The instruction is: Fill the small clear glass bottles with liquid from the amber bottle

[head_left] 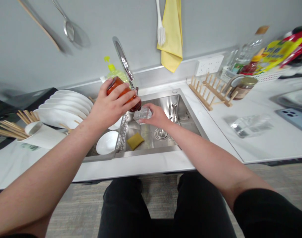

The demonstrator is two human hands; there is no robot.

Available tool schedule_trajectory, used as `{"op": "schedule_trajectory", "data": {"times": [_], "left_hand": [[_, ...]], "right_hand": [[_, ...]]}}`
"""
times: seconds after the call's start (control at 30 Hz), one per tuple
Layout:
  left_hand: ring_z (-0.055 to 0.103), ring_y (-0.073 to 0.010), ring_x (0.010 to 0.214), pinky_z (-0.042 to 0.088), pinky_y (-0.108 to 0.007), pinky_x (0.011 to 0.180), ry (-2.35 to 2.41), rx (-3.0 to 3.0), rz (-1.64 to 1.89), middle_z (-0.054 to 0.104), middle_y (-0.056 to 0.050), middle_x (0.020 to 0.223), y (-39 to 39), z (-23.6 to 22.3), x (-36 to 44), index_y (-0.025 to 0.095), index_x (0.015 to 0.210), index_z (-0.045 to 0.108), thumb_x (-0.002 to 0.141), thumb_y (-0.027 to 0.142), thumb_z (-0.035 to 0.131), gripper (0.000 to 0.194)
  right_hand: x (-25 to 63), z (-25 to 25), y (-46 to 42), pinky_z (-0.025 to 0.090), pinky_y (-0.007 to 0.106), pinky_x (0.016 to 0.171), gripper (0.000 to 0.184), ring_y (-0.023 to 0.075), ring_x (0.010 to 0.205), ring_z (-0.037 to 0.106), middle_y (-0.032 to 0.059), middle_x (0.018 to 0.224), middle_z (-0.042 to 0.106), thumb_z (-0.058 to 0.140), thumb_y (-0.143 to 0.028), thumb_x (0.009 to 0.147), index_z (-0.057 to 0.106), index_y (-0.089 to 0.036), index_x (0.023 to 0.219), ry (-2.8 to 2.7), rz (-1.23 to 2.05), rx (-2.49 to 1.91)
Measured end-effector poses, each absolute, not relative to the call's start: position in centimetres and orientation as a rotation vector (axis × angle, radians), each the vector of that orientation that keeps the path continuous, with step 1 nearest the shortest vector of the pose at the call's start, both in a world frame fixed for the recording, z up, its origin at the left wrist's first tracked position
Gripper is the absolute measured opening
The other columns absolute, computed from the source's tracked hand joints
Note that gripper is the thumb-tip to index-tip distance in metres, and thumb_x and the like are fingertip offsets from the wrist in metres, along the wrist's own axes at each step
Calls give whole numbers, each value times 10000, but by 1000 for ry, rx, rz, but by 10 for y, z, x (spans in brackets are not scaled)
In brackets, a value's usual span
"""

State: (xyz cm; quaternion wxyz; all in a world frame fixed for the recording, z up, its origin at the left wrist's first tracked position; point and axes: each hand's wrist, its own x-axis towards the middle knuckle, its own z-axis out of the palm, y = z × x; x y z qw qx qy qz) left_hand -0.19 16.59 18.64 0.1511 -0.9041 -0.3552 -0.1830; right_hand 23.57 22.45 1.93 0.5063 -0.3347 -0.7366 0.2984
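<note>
both arms reach forward, left hand (113,103) and right hand (156,115) curled.

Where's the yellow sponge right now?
The yellow sponge is lying in the metal sink, on the left side, just right of the wire rack with the white bowl.

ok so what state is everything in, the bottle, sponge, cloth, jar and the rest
Red bottle, tilted in left hand, cap unclear
Clear container, held in right hand
Sponge, lying in sink
Plates, propped on edge
Yellow cloth, hanging
Jar, lid on
Clear bottle, cork in
Phone, camera side up
Faucet, running or not, cannot tell
</note>
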Motion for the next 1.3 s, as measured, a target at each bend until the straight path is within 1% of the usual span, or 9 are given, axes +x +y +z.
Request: {"op": "schedule_trajectory", "data": {"times": [0.2,0.37,0.5,0.6,0.7,0.8,0.87,1.1,1.3], "left_hand": [[427,-363,1718,20,-818,1415,-1050,-2506,-468,652,-92,1698,164,173,-11,238,1607,656,1123,127,556,507],[476,-417,1662,109,-767,1434,-1291,-2276,-704,689,-91,1659,156,138,-16,313,1562,712,960,81,729,645],[592,-440,1543,340,-718,1372,-1576,-2217,-989,731,-133,1569,143,108,-21,272,1569,700,847,159,871,751],[737,-389,1355,561,-584,1232,-1804,-2213,-1371,770,-139,1462,124,89,-30,229,1577,667,778,288,973,857],[809,-334,1174,656,-501,1093,-1952,-2143,-1816,809,-132,1345,89,71,-40,194,1485,680,742,420,1016,846],[819,-322,1129,675,-477,1051,-1992,-1994,-2099,826,-117,1285,39,57,-48,195,1384,700,716,507,1029,808],[814,-335,1186,668,-478,1086,-2044,-1934,-2175,824,-116,1317,3,49,-52,213,1386,702,735,532,1021,792],[794,-411,1320,620,-570,1204,-2375,-2072,-2021,820,-139,1393,-76,41,-60,246,1456,681,718,544,1017,864],[781,-381,1360,584,-546,1253,-2346,-2229,-2058,806,-154,1447,-77,35,-53,215,1505,676,744,472,1005,868]], "right_hand": [[236,20,224,624,525,1069,733,320,1120,786,60,1233,839,1062,-546,724,756,-258,1324,-1774,760,-793],[236,22,221,633,517,1054,717,314,1106,777,53,1212,830,1059,-556,726,759,-261,1306,-1795,809,-791],[235,18,220,649,502,1004,733,300,1056,775,50,1211,823,1054,-567,728,751,-271,1327,-1790,858,-754],[236,14,220,663,488,984,742,314,1117,780,57,1255,819,1055,-567,716,750,-281,1329,-1770,924,-723],[238,15,214,676,491,969,742,320,1128,783,59,1262,821,1064,-560,692,751,-291,1309,-1735,989,-734],[242,20,201,684,499,967,733,309,1079,793,59,1218,827,1068,-539,670,738,-290,1275,-1664,1069,-736],[249,24,189,691,498,953,753,303,1047,805,59,1200,831,1063,-545,663,716,-284,1278,-1598,1130,-738],[301,40,129,706,466,907,819,279,970,815,53,1131,839,1092,-543,642,696,-270,1306,-1439,1155,-866],[350,71,53,699,472,907,788,292,943,820,63,1101,856,1128,-520,612,733,-274,1248,-1420,1079,-946]]}}
